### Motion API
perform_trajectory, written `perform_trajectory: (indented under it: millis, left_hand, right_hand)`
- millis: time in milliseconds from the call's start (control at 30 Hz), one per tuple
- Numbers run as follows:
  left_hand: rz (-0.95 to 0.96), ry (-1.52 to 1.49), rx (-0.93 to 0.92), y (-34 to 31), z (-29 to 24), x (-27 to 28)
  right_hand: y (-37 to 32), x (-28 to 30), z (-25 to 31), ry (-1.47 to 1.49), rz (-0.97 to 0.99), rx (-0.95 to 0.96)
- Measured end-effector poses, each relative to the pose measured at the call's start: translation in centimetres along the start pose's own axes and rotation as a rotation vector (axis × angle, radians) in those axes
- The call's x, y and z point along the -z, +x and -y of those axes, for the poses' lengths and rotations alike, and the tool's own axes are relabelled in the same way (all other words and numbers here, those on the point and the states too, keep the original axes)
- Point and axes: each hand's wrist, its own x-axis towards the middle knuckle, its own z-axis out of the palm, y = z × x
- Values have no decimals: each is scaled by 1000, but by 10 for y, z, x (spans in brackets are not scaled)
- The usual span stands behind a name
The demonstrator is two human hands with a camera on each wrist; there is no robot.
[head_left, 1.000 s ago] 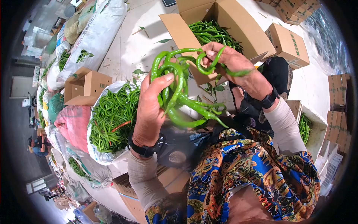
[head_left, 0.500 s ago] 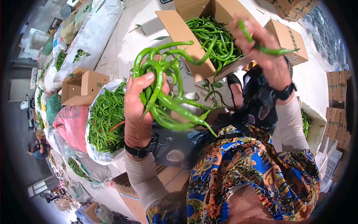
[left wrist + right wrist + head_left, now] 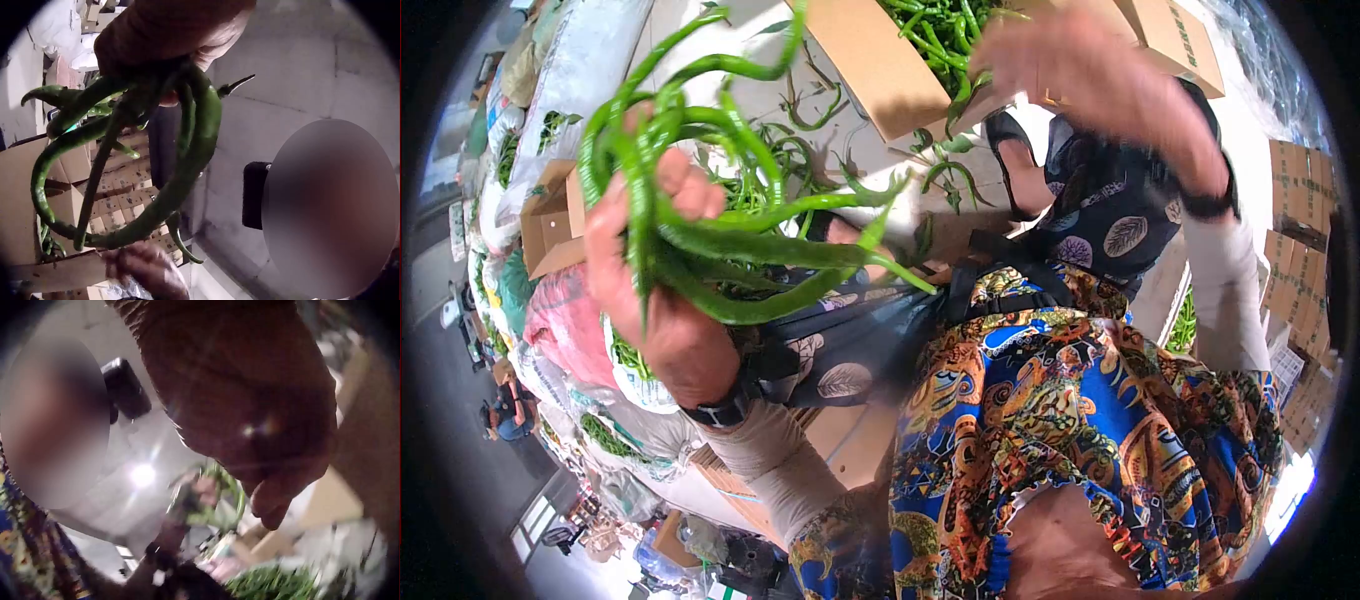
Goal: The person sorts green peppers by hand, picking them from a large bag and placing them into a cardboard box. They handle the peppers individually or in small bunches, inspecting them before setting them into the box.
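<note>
My left hand (image 3: pixel 675 340) grips a bunch of long, curled green chili peppers (image 3: pixel 745 245) at the left of the head view. Their ends fan out past the fingers, and in the left wrist view one pepper (image 3: pixel 200 137) loops below the hand. My right hand (image 3: pixel 1090 80), blurred, is over the near edge of a cardboard box (image 3: pixel 880 75) that holds more green chilies (image 3: pixel 935 40). Seen from the right wrist, this hand (image 3: pixel 250 406) has its fingertips pointing down and no pepper shows in it.
Loose chilies and leaves (image 3: pixel 805 110) lie on the pale floor between the hands. A small cardboard box (image 3: pixel 550 225) and a pink sack (image 3: pixel 575 330) are at the left. Beside the big box is a foot (image 3: pixel 1020 175). Stacked cartons (image 3: pixel 1295 190) stand far right.
The left hand has moved left with its bunch. The right hand, which held a chili half a second ago, shows none now. The head view has shifted, so the big box sits higher.
</note>
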Motion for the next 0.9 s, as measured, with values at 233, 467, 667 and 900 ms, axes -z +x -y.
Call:
perform_trajectory:
  millis: [233, 467, 667, 900]
  left_hand:
    - [-165, 49, -130, -15, -12, -13]
    - [-279, -15, -101, -33, -30, -33]
    - [-188, -92, -137, -41, -36, -25]
    - [-245, -138, 178, -50, -70, -28]
  right_hand:
    - [-7, -222, -45, -143, 500, -437]
    - [-33, -300, -128, -381, 244, -543]
    - [-39, -291, -128, -437, 226, -333]
    - [-19, -304, -103, -147, -74, -170]
